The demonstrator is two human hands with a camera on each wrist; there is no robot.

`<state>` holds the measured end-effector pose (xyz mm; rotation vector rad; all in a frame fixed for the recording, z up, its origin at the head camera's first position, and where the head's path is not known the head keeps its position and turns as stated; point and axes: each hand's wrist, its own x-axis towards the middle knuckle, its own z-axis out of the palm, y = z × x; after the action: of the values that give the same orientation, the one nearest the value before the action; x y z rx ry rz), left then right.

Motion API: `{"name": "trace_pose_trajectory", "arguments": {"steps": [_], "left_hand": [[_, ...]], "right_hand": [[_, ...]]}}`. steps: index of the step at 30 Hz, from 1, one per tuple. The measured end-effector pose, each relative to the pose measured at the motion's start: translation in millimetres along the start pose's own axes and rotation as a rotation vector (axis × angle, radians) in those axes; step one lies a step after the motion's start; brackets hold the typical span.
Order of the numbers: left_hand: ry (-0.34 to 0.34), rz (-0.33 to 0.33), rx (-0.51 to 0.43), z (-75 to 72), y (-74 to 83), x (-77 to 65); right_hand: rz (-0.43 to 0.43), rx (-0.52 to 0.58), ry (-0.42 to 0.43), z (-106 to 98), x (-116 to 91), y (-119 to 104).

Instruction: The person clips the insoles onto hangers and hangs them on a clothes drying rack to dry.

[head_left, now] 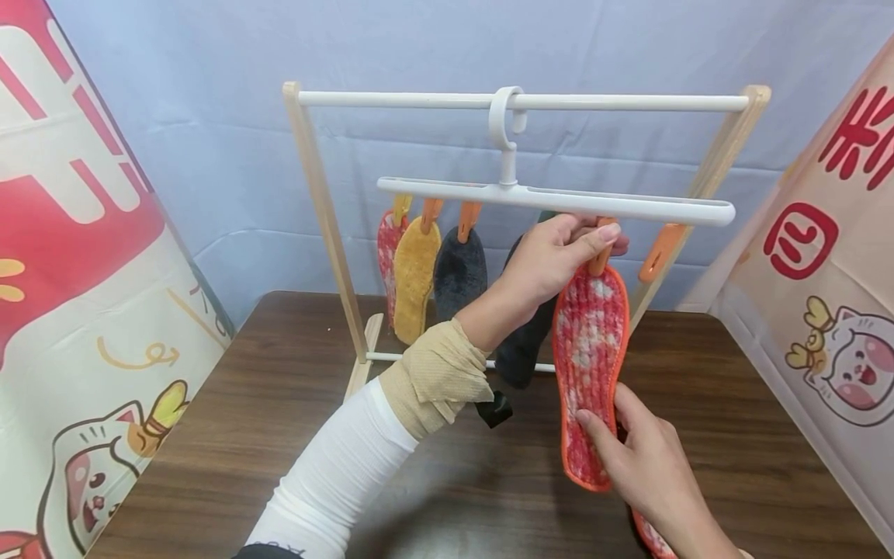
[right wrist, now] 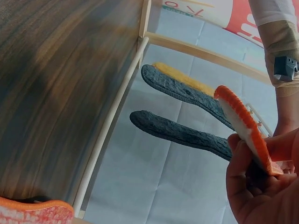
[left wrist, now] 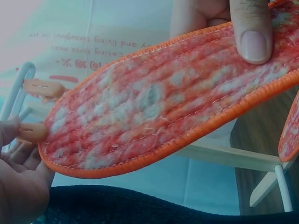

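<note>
A red-and-white insole [head_left: 590, 365] with an orange edge hangs upright below the hanger. With thumb and fingers, my left hand [head_left: 559, 252] pinches the orange clothespin [left wrist: 32, 133] at the insole's top end. Lower down, my right hand [head_left: 653, 446] grips the same insole, its thumb [left wrist: 254, 35] on the patterned face and the fingers behind. A white hanger [head_left: 447, 189] carries more clipped insoles: red [head_left: 388, 256], yellow [head_left: 414, 287], dark grey [head_left: 461, 272], and another dark one [head_left: 524, 353] partly behind my left arm.
The hanger hooks over the white top bar [head_left: 391, 100] of a wooden-sided rack [head_left: 321, 202] on the brown table [head_left: 279, 388]. Another orange clothespin [head_left: 660, 252] hangs at the hanger's right end. One more red insole [right wrist: 37, 213] lies near my right hand. Printed cloths stand at both sides.
</note>
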<state>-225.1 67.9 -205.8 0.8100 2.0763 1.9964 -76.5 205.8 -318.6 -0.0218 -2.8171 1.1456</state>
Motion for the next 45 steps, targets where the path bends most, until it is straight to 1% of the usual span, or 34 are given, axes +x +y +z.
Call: {"name": "trace_pose_trajectory", "arguments": {"steps": [9, 18, 22, 27, 33, 37, 40, 45], "left_hand": [[0.007, -0.022, 0.010, -0.4, 0.5, 1.0], [0.006, -0.013, 0.018, -1.6, -0.3, 1.9], [0.008, -0.011, 0.010, -1.5, 0.2, 1.3], [0.012, -0.016, 0.015, -1.5, 0.0, 0.9], [0.014, -0.016, 0.045, -2.6, 0.0, -0.3], [0.029, -0.005, 0.104, -3.4, -1.0, -1.2], [0.044, -0.009, 0.148, -4.5, -1.5, -2.0], [0.051, -0.018, 0.197, -6.9, -1.0, -3.1]], "right_hand": [[-0.053, 0.000, 0.053, 2, 4, -2], [-0.086, 0.029, 0.076, 5, 7, -4], [-0.097, 0.049, 0.070, 6, 7, -6], [-0.089, 0.073, 0.054, 8, 7, -7], [-0.065, 0.081, 0.016, 9, 9, -8], [-0.067, 0.053, 0.005, 10, 12, -7], [-0.070, 0.036, 0.005, 11, 12, -5], [-0.077, 0.024, 0.032, 13, 13, -2]]}}
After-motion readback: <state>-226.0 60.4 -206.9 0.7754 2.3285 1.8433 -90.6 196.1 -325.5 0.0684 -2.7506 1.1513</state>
